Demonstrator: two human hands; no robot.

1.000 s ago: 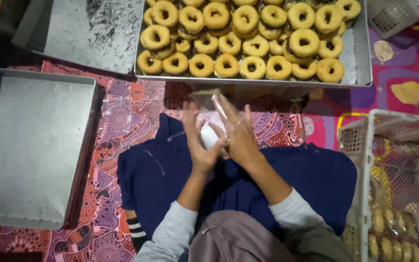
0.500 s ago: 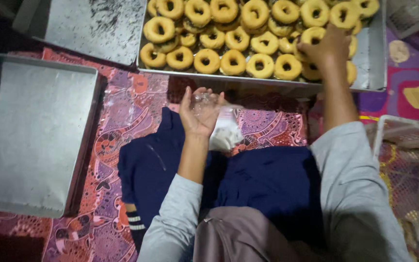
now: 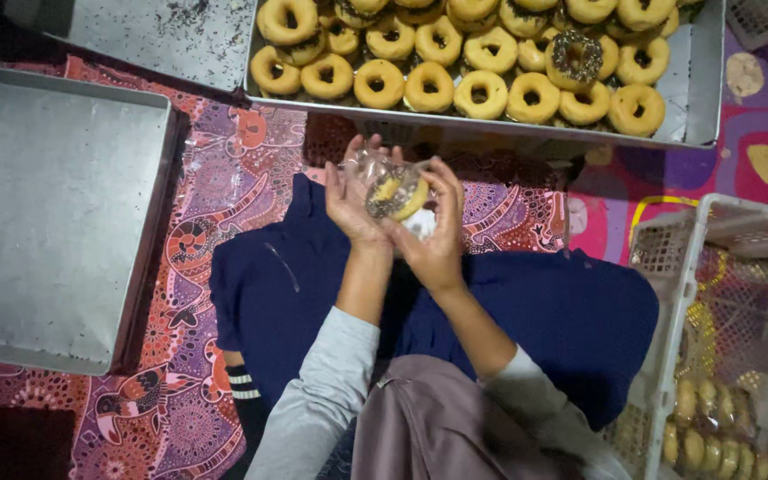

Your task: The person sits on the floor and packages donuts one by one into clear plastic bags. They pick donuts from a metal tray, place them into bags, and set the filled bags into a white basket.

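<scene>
My left hand (image 3: 353, 197) and my right hand (image 3: 436, 233) meet in front of me, over my dark blue lap. Between them they hold a chocolate-topped doughnut (image 3: 395, 196) that sits inside a clear plastic bag (image 3: 375, 166). The left palm cups the bag from the left, the right fingers press it from the right. Just beyond my hands stands a large metal tray (image 3: 702, 98) filled with several plain golden doughnuts (image 3: 428, 86) and one chocolate-sprinkled doughnut (image 3: 575, 55).
An empty metal tray (image 3: 55, 213) lies on the patterned mat (image 3: 224, 169) to my left, another metal sheet (image 3: 153, 36) behind it. A white plastic basket (image 3: 668, 267) at my right holds bagged doughnuts (image 3: 713, 436).
My right hand went out to the doughnut tray, came back with a chocolate-topped doughnut, and now holds it in the bag with my left hand.
</scene>
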